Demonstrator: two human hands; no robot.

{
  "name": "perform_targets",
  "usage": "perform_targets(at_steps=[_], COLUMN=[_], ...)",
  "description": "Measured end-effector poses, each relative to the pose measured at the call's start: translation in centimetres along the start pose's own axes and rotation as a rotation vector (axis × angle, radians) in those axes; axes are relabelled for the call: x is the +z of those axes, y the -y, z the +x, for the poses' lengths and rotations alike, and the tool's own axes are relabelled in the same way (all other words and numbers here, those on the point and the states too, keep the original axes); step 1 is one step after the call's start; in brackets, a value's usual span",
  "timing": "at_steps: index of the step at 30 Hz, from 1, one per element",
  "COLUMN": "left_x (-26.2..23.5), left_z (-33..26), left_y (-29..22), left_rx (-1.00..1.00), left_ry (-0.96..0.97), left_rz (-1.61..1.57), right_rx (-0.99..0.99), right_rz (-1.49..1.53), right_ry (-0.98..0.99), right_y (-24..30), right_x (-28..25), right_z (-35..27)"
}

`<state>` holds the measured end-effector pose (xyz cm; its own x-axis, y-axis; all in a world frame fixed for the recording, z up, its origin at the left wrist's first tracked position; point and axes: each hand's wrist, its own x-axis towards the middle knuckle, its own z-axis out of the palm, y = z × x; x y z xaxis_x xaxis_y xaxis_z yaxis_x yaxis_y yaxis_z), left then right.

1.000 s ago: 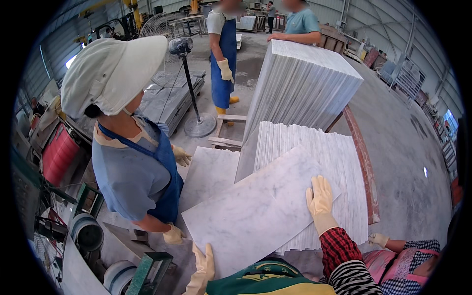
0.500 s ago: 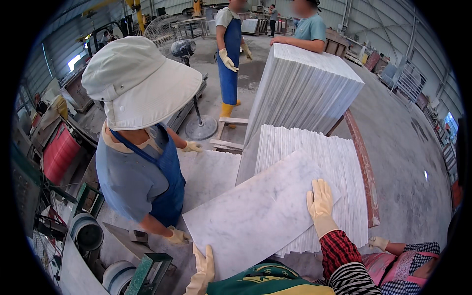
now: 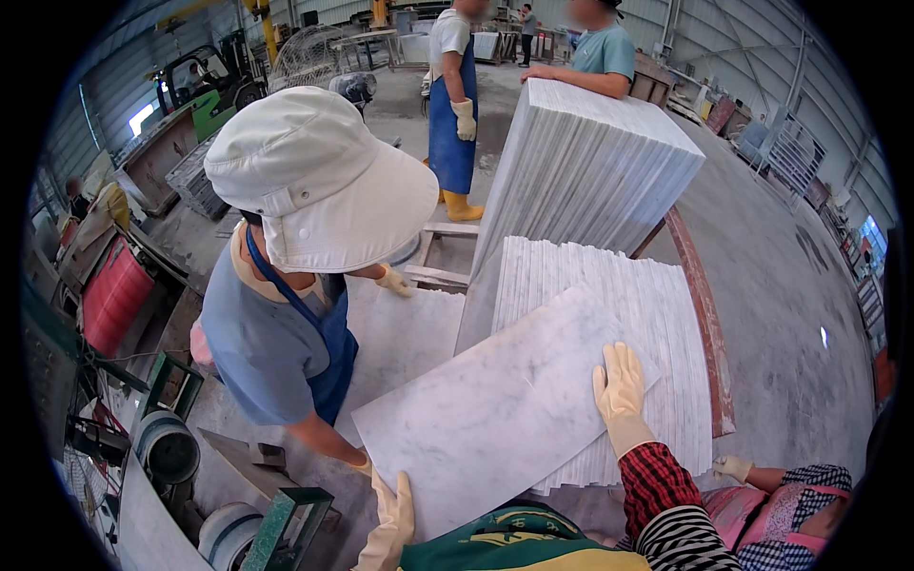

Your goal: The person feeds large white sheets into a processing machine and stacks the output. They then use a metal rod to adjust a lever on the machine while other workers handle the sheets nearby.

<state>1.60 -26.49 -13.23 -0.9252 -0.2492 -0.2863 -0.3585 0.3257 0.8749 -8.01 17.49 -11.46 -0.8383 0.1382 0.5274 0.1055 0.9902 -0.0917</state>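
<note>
A large white-grey marble slab (image 3: pixel 486 409) lies aslant, its right end over a stack of thin upright slabs (image 3: pixel 609 314). My left hand (image 3: pixel 390 519), in a cream glove, grips the slab's near left edge. Fingers stretched out, my right hand (image 3: pixel 622 395) rests flat on the slab's right end, in a matching glove. Just left of my left hand, a co-worker in a white hat (image 3: pixel 319 181) and blue apron has one gloved hand near the slab's edge, mostly hidden. That person's other gloved hand (image 3: pixel 393 281) touches a pale slab surface (image 3: pixel 409 324) farther back.
A taller block of stacked slabs (image 3: pixel 590 162) stands behind, with a person (image 3: pixel 600 57) leaning on it. Another person in a blue apron (image 3: pixel 452 124) stands beyond. A curved rusty rail (image 3: pixel 700 314) runs along the right. Green metal frames (image 3: pixel 286 533) stand at lower left; a pink-clad person (image 3: pixel 762 519) is at lower right.
The hatted co-worker has leaned to the right, and their near hand is now mostly hidden by my left glove. The standing person in the apron has turned and shifted. My hands and the slab barely move.
</note>
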Motion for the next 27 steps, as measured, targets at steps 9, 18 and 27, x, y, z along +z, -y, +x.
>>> perform_targets(at_steps=[9, 18, 27], left_x=[-0.1, 0.1, -0.3], left_z=[0.1, 0.0, 2.8], left_y=[-0.5, 1.1, -0.4], left_rx=[-0.116, 0.021, -0.317], left_ry=[0.024, 0.001, -0.128], left_rz=[0.024, 0.082, -0.466], right_rx=[0.035, -0.007, 0.479], right_rz=[0.014, 0.081, 0.174], right_ry=[0.05, 0.052, 0.434], right_y=[0.2, -1.8, -7.1], right_x=[-0.3, 1.1, 2.3], right_z=[0.1, 0.4, 6.9])
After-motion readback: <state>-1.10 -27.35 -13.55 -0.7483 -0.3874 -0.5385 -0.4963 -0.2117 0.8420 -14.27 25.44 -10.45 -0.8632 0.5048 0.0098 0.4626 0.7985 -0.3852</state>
